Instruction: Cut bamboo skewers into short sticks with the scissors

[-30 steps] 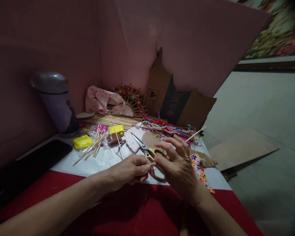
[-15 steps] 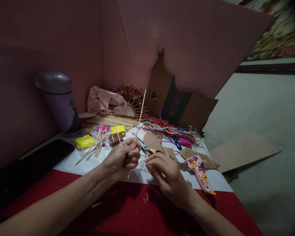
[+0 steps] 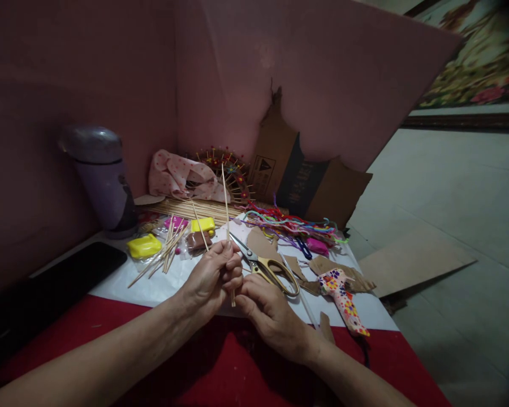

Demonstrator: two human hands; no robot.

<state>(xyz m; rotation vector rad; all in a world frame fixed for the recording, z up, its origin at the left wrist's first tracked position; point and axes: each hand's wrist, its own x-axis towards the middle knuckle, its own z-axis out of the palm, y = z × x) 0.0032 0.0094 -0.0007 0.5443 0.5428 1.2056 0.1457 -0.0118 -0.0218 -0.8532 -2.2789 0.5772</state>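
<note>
Wooden stick in the head view: it stands nearly upright over the tabletop, clamped between the thumb and fingers of the left hand. The right hand bends its fingers beside the stick's lower end; whether they grip it, I cannot tell. Toward the left edge, clear packets hold soft-looking blocks, yellow and brown among them. A lidded purple bottle stands by that edge, its contents hidden. White sheet covers the middle, red cloth the near edge. Scissors lie beyond the right hand, a flowered glue gun near the right edge. Pink walls rise behind; pale tiled floor shows at right.
</note>
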